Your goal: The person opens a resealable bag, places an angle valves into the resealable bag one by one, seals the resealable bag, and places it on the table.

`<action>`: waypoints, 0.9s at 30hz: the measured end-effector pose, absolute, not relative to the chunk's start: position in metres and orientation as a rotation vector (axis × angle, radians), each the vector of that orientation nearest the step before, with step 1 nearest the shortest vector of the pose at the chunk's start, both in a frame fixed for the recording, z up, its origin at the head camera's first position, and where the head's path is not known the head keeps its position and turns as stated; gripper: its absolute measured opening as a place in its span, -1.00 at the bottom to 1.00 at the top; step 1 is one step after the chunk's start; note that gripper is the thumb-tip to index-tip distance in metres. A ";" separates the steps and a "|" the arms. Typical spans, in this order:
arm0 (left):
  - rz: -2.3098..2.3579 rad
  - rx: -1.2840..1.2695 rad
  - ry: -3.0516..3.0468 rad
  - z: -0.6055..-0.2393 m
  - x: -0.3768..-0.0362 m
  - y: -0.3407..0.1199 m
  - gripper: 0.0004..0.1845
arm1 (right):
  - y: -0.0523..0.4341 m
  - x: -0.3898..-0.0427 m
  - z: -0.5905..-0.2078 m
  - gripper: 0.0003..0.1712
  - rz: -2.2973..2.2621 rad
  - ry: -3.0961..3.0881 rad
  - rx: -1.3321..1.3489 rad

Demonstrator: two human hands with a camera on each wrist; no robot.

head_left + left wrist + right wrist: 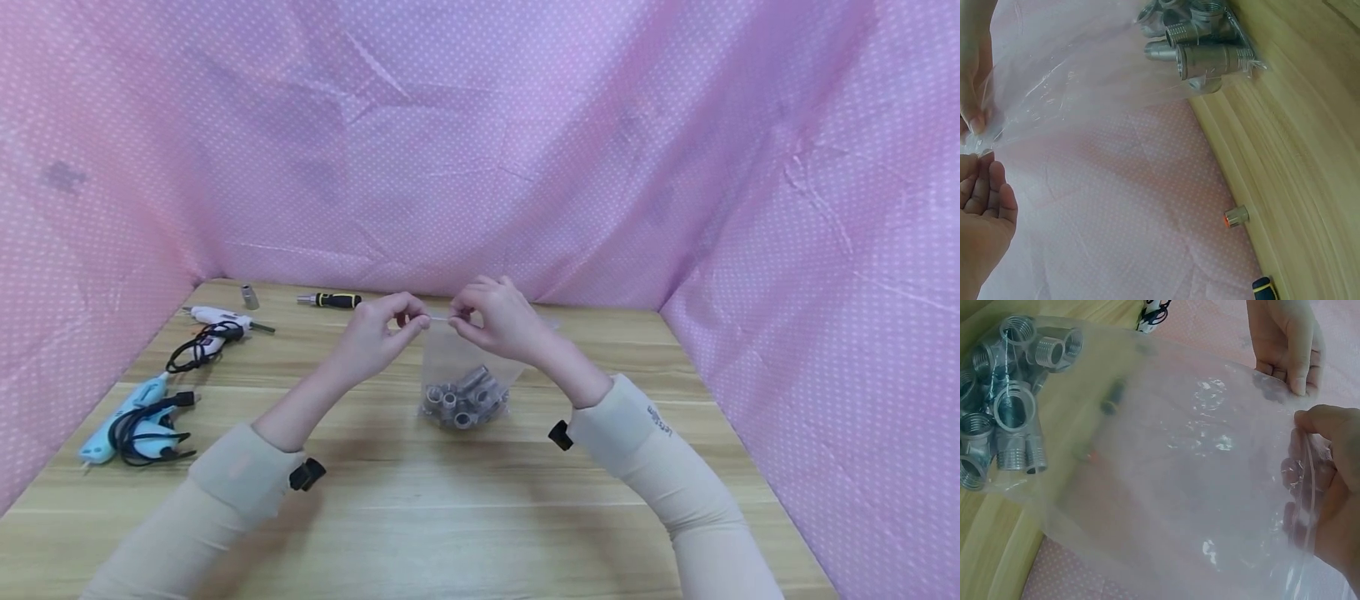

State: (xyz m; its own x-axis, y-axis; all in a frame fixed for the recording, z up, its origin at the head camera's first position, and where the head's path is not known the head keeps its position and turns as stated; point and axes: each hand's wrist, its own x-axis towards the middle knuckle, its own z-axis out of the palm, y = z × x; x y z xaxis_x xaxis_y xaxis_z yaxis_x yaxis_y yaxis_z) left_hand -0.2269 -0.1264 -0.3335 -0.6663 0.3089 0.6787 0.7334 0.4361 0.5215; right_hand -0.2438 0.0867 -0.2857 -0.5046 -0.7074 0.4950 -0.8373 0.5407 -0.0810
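Note:
A clear plastic bag [450,354] hangs upright over the wooden table [480,517], its bottom resting on the wood. Several grey threaded metal pipe fittings [462,397] lie heaped in the bottom of it [1200,47] [1007,419]. My left hand [378,333] pinches the left end of the bag's top edge with curled fingers [975,122]. The right hand [498,317] pinches the right end of the same edge, thumb [1329,425] over the film. Both hands are raised above the table, a few centimetres apart.
At the left lie a blue glue gun [131,417] and a white glue gun [217,321], each with a black cord. A small metal socket [249,296] [1236,216] and a black-and-yellow screwdriver [330,300] lie at the back. Pink dotted cloth [480,142] walls three sides.

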 end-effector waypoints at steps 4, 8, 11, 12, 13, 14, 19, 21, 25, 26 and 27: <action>-1.124 -0.902 -2.215 -0.331 -0.228 -0.124 -0.93 | 0.087 -0.244 -0.288 -0.95 0.468 -2.378 1.277; -1.085 -0.904 -2.208 -0.329 -0.229 -0.121 -0.94 | 0.085 -0.244 -0.287 -0.94 0.461 -2.371 1.325; -1.069 -0.878 -2.200 -0.330 -0.227 -0.119 -0.94 | 0.084 -0.243 -0.287 -0.95 0.418 -2.384 1.340; -1.069 -0.871 -2.194 -0.330 -0.226 -0.118 -0.95 | 0.084 -0.243 -0.286 -0.95 0.401 -2.393 1.339; -1.066 -0.866 -2.192 -0.330 -0.225 -0.118 -0.95 | 0.085 -0.243 -0.286 -0.95 0.388 -2.404 1.336; -1.063 -0.863 -2.188 -0.330 -0.224 -0.117 -0.95 | 0.085 -0.242 -0.285 -0.95 0.372 -2.413 1.333; -1.047 -0.845 -2.168 -0.328 -0.220 -0.114 -0.94 | 0.092 -0.241 -0.282 -0.92 0.342 -2.443 1.334; -1.039 -0.839 -2.160 -0.327 -0.219 -0.113 -0.94 | 0.095 -0.242 -0.282 -0.91 0.340 -2.447 1.344; -1.024 -0.837 -2.141 -0.328 -0.219 -0.112 -0.95 | 0.101 -0.242 -0.282 -0.90 0.348 -2.448 1.353; -1.025 -0.837 -2.138 -0.327 -0.219 -0.112 -0.95 | 0.102 -0.242 -0.282 -0.90 0.350 -2.454 1.349; -1.028 -0.835 -2.136 -0.327 -0.218 -0.112 -0.95 | 0.104 -0.242 -0.282 -0.90 0.354 -2.461 1.342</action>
State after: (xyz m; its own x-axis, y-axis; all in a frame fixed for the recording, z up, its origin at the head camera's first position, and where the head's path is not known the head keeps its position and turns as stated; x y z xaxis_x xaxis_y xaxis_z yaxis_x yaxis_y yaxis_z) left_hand -0.2184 -0.1124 -0.3272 -0.6093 0.2705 0.7454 0.7512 0.4979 0.4334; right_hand -0.2421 0.1037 -0.2822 -0.5105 -0.7680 0.3866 -0.8458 0.5295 -0.0650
